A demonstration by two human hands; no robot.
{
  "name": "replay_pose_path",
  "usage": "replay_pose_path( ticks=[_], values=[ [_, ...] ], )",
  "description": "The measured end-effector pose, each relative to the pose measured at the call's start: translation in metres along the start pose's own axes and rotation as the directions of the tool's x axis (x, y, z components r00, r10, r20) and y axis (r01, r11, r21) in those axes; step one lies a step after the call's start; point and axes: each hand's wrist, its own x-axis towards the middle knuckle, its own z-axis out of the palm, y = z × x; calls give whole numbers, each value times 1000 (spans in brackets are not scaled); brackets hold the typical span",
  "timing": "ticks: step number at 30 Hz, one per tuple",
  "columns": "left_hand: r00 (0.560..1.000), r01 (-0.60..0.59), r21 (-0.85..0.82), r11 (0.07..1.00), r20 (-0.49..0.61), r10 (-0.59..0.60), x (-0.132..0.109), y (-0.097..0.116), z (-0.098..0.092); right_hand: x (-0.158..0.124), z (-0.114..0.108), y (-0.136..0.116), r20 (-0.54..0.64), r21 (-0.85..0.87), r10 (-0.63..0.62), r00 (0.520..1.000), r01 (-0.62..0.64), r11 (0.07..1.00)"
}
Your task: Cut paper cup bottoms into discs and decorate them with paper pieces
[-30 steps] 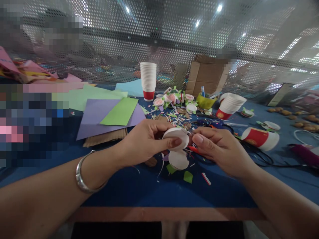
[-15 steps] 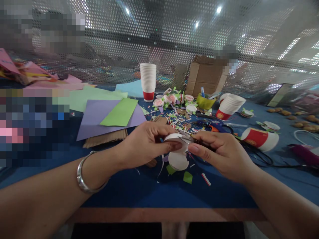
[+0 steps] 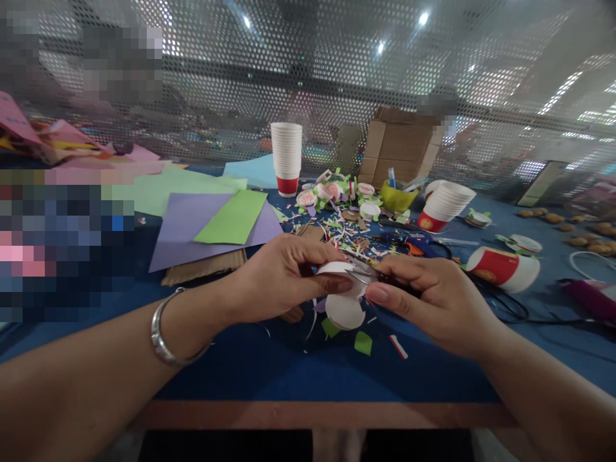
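Note:
My left hand [image 3: 283,279] is closed, pinching a white paper disc [image 3: 333,268] between thumb and fingers. Closed around a pair of scissors [image 3: 359,276], my right hand [image 3: 433,301] keeps the metal blades at the disc's right edge. The scissors' handles are mostly hidden by the fingers. Just below the held piece is another round white paper piece [image 3: 345,314]; whether the two are joined I cannot tell. Green paper scraps [image 3: 362,343] and a red-and-white strip [image 3: 398,347] lie nearby.
Beyond my hands are paper shreds [image 3: 344,231], a stack of paper cups [image 3: 287,154] and a yellow container [image 3: 397,197]. Purple paper [image 3: 178,224] with a green sheet [image 3: 233,218] lies left. A tipped cup [image 3: 503,268] and black cable [image 3: 514,314] are right.
My right hand has shifted very slightly right, its thumb a little farther from the disc. The scissor blades look slightly more parted. My left hand stays nearly in place.

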Motion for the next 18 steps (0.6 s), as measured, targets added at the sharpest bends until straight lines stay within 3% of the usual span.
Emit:
replay_pose_path(
  ticks=[4, 7, 14, 18],
  values=[
    [1000, -8, 64, 998, -21, 9, -3, 3, 0, 0, -1, 0, -13, -7, -30, 999, 30, 1000],
    [998, 57, 86, 995, -27, -55, -7, 4, 1, -1, 0, 1, -41, -3, -61, 997, 60, 998],
    [998, 61, -13, 998, 1, -61, -7, 4, 2, -1, 1, -3, -59, 4, -63, 996, 64, 998],
    [997, 76, -66, 995, 5, -76, -6, 6, 2, 0, 2, -2, -89, 114, -34, 995, 44, 993]
  ],
)
